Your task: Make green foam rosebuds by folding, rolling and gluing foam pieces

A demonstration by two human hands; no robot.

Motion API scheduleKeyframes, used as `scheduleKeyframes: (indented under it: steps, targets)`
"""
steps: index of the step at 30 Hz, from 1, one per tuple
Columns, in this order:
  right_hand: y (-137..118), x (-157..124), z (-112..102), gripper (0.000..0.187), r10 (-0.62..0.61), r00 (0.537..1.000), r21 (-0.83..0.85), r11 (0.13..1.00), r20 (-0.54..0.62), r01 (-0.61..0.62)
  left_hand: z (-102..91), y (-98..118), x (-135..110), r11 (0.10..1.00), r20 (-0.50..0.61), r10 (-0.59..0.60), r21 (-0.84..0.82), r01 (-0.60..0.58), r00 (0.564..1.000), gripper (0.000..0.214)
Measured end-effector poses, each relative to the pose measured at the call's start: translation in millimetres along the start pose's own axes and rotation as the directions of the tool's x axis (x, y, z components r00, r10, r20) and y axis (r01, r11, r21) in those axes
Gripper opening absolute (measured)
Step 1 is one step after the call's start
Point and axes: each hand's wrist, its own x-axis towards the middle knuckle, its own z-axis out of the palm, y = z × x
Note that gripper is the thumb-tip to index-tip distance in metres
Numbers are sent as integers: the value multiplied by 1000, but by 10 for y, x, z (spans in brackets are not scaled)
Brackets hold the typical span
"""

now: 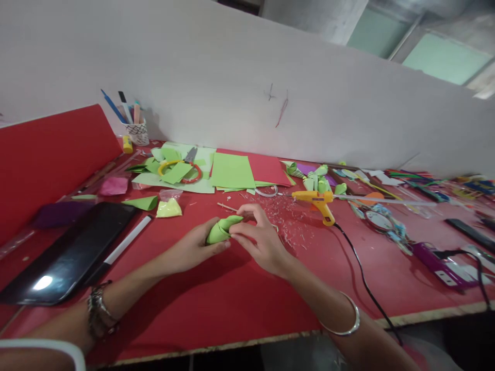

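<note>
Between my hands, above the red table, is a rolled green paper piece (219, 231) with overlapping layers. My left hand (201, 242) wraps its lower end, thumb along the near side. The fingertips of my right hand (260, 238) pinch its pointed right end. Just behind my hands lies a thin stick (227, 206). A yellow glue gun (317, 202) rests to the right, its black cord running to the table's front edge. A small bag of yellow material (169, 206) and a green paper cone (144, 203) lie to the left.
At left lie a black tablet (69, 252) and a white marker (126, 245). Scissors (190, 172), green paper sheets (233, 170) and finished-looking paper rolls (316, 179) line the back. A purple power strip (444, 268) sits right. A pen cup (137, 133) stands by the wall.
</note>
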Motion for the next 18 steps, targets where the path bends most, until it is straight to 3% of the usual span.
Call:
scheduleKeyframes:
  steps: [13, 18]
  targets:
    - [-16, 5, 0, 15, 0, 1000, -73, 997, 8, 0, 24, -62, 20, 996, -41, 16, 91, -12, 999, 29]
    - [-3, 8, 21, 12, 20, 1000, -1, 1000, -17, -20, 21, -67, 18, 984, 30, -170, 49, 169, 985, 29]
